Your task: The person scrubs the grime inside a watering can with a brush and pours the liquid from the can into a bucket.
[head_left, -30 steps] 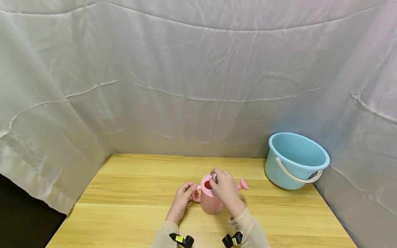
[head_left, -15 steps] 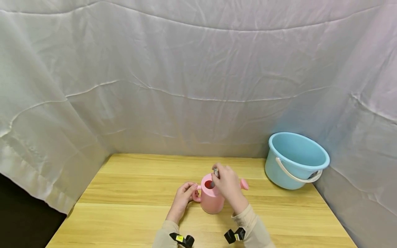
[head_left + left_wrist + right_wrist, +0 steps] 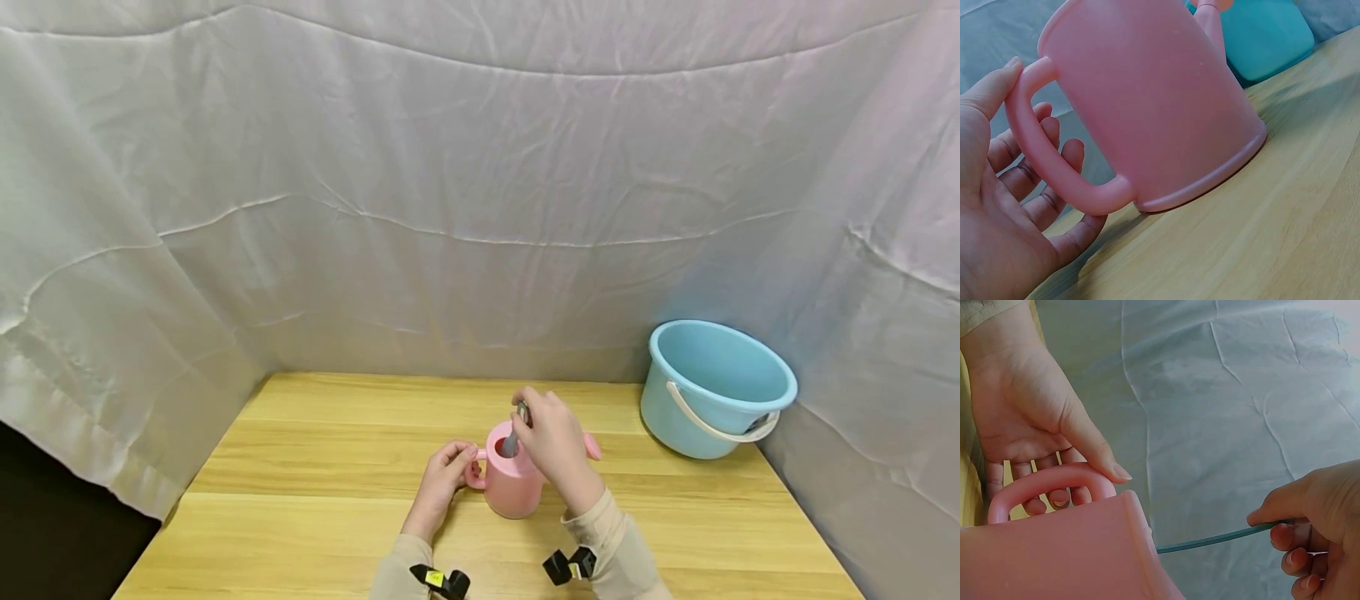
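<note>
A pink watering can point(image 3: 513, 493) stands on the wooden table, its mouth facing up. My left hand point(image 3: 442, 482) holds its handle point(image 3: 1041, 153); the thumb lies on the upper bend and the fingers are curled behind and below. Above the mouth, my right hand point(image 3: 557, 450) pinches a thin, flat grey utensil point(image 3: 511, 444) between thumb and fingers. Seen edge-on in the right wrist view, that utensil point(image 3: 1219, 540) is a narrow, slightly bent strip running from the fingers down into the can. Its lower end is hidden inside, so I cannot tell its exact kind.
A light blue bucket point(image 3: 701, 425) with a white handle point(image 3: 697, 417) stands at the table's back right corner, beyond the can's spout rose point(image 3: 592, 447). Grey cloth point(image 3: 465, 300) hangs behind the wooden table point(image 3: 337, 467) and along its sides.
My right hand has risen and shifted slightly away and to the right, and more of the grey utensil shows above the can's mouth. The left hand and can have stayed nearly still.
</note>
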`<action>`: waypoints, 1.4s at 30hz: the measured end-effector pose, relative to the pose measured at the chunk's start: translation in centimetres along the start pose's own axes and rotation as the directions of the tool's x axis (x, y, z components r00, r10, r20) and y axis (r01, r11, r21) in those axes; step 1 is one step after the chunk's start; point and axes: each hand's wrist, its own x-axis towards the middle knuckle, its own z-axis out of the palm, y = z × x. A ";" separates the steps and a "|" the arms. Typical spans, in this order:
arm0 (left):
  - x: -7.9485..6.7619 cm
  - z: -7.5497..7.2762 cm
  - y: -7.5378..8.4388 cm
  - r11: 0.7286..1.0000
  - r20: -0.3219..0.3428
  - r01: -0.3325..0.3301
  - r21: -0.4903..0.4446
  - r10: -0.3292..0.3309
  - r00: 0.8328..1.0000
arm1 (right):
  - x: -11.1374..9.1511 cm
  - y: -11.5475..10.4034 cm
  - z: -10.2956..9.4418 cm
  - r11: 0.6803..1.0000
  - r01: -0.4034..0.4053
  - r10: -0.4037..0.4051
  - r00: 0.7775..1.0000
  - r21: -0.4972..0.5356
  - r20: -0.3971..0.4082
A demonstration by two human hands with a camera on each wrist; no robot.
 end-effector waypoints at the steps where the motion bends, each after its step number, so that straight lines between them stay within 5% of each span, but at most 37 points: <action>1: 0.0 0.0 0.0 1.000 0.000 -0.001 0.001 0.001 1.000 | 0.0 0.0 0.0 1.000 0.000 0.000 1.000 0.002 0.000; 9: 0.0 0.0 0.0 1.000 -0.001 -0.001 -0.014 0.001 1.000 | -0.4 0.2 0.3 1.000 0.002 -0.002 1.000 0.003 -0.002; 27: -0.2 0.0 0.0 0.999 0.018 -0.007 -0.031 0.007 1.000 | -1.8 0.9 1.8 0.998 -0.055 0.057 0.986 -0.017 0.159; 36: -0.1 0.1 0.0 1.000 0.015 0.004 -0.023 -0.003 1.000 | -1.6 0.9 0.5 0.992 -0.087 0.049 0.936 0.095 0.348; 42: 0.0 0.1 0.0 1.000 0.011 0.001 -0.031 0.000 1.000 | -0.9 1.0 -0.1 0.996 -0.050 0.018 0.926 0.076 0.377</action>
